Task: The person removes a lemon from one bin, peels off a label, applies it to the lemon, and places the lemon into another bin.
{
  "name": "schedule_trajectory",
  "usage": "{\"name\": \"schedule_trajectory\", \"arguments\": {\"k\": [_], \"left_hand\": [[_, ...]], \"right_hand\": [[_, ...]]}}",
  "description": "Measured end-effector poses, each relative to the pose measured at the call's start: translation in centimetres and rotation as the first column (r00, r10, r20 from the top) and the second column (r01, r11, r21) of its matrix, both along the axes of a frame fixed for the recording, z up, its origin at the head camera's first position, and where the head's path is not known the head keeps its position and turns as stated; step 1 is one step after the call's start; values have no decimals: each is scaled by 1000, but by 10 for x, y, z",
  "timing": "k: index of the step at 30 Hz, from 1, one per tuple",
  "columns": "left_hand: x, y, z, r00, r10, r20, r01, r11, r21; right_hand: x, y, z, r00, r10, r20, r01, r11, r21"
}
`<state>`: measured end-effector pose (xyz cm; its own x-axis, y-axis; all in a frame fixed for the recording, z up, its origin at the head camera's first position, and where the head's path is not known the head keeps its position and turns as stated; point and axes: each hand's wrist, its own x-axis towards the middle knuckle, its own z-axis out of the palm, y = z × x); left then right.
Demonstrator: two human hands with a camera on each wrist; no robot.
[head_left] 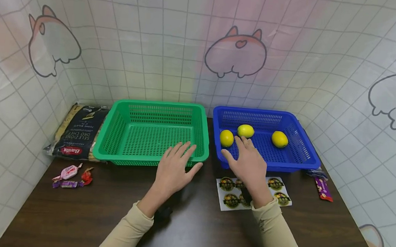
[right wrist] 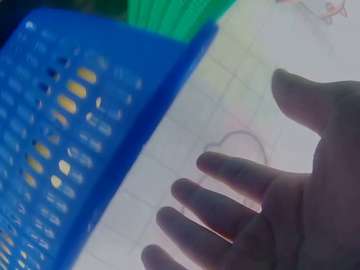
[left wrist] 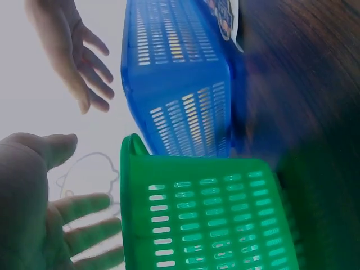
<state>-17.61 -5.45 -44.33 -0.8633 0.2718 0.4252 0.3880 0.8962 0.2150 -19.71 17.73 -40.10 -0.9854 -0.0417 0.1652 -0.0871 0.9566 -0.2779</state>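
My right hand (head_left: 249,165) hovers over the near rim of the blue basket (head_left: 302,166), fingers spread and holding nothing. Just beyond its fingertips in the head view lie two lemons, one at the left (head_left: 226,138) and one farther back (head_left: 245,131); a third lemon (head_left: 279,139) sits to the right. Over the front edge of the green basket (head_left: 113,157) is my left hand (head_left: 173,171), its fingers straight and nothing in them. No lemon shows inside the green basket. Both wrist views show the palms apart from the basket walls, the right hand (right wrist: 281,214) with its thumb out wide.
In front of the blue basket lies a sheet of round stickers (head_left: 230,202), partly under my right arm. A pasta bag (head_left: 80,130) stands left of the green basket, with wrapped candies (head_left: 69,172) before it. A purple snack packet (head_left: 323,189) lies at the right.
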Motion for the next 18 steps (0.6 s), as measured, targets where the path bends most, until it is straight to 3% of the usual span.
{"name": "schedule_trajectory", "arguments": {"k": [4,6,9,13,18], "left_hand": [[0,6,-4,983,-115,-146,124,991,58],[1,12,-4,969,-176,-175,194,976,94],[6,24,-3,967,-246,-70,256,944,210],[12,42,1,953,-273,134,203,898,389],[10,54,2,924,-306,231,163,859,486]], "right_hand": [[-5,7,7,1000,-12,3,12,1000,18],[-9,10,11,1000,-19,14,18,1000,18],[-17,15,20,999,-11,41,11,1000,5],[-34,24,34,992,35,121,-36,999,0],[-63,34,50,959,125,256,-127,992,-13]]}}
